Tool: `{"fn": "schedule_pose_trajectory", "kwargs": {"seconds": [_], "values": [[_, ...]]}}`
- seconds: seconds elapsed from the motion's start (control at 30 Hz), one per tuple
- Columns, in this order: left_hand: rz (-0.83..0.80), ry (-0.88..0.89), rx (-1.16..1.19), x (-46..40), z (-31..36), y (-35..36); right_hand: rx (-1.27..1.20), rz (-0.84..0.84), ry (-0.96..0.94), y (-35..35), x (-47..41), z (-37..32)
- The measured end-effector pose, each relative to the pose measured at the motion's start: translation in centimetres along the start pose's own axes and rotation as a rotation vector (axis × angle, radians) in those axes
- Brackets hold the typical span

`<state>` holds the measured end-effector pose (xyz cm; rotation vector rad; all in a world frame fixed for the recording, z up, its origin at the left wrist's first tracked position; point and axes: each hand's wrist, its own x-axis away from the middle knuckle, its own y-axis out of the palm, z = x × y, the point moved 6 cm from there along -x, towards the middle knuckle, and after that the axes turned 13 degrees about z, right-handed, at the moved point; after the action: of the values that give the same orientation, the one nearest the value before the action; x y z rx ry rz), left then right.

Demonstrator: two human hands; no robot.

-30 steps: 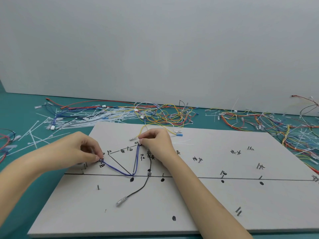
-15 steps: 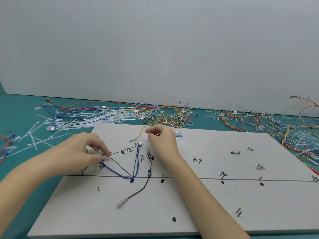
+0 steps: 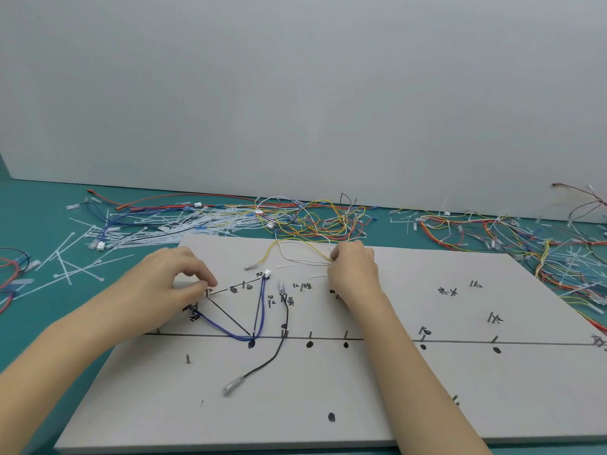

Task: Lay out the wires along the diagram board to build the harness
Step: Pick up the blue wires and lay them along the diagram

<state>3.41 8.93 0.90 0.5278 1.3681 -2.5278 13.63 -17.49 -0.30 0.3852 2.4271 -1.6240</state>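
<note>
While the diagram board (image 3: 394, 399) lies flat on the teal desk (image 3: 26, 205), its near edge runs along the bottom of the view and its far edge sits just short of the tangle of loose wires (image 3: 315, 221) at 12 o'clock. More wires (image 3: 525, 238) crowd the board's corner at 2 o'clock, and white cable ties (image 3: 75, 267) scatter off its edge at 9 o'clock. Open board surface spreads from 3 to 6 o'clock, broken only by pins and black marks. On the board, the blue wire (image 3: 230, 331) runs in a V from the left pin down to the base line and up to a white connector (image 3: 267, 273). Just right of it, the black wire (image 3: 279, 346) trails down to a clear terminal at 6 o'clock. The left hand (image 3: 177, 280) has thumb and forefinger pinched together at the pin near the blue wire's left end. The right hand (image 3: 353, 267) is curled on the yellow wire (image 3: 272, 252), with a white strand gathered alongside. Compared with a second ago, the right hand has moved away from the connector toward 1 o'clock, up to the board's far edge, and the left hand has barely shifted.
</note>
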Motion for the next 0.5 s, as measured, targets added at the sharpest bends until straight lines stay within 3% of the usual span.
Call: {"fn": "schedule_pose_trajectory", "kwargs": {"seconds": [0.33, 0.4, 0.5], "values": [[0.048, -0.001, 0.009, -0.1, -0.1, -0.2, -0.072, 0.030, 0.008, 0.5, -0.7, 0.4], [0.072, 0.004, 0.017, -0.2, 0.0, -0.4, -0.212, 0.059, 0.016, 0.4, -0.8, 0.2], [0.140, 0.010, 0.046, -0.3, 0.4, -1.0, -0.611, 0.101, 0.062, -0.3, -0.6, -0.5]]}}
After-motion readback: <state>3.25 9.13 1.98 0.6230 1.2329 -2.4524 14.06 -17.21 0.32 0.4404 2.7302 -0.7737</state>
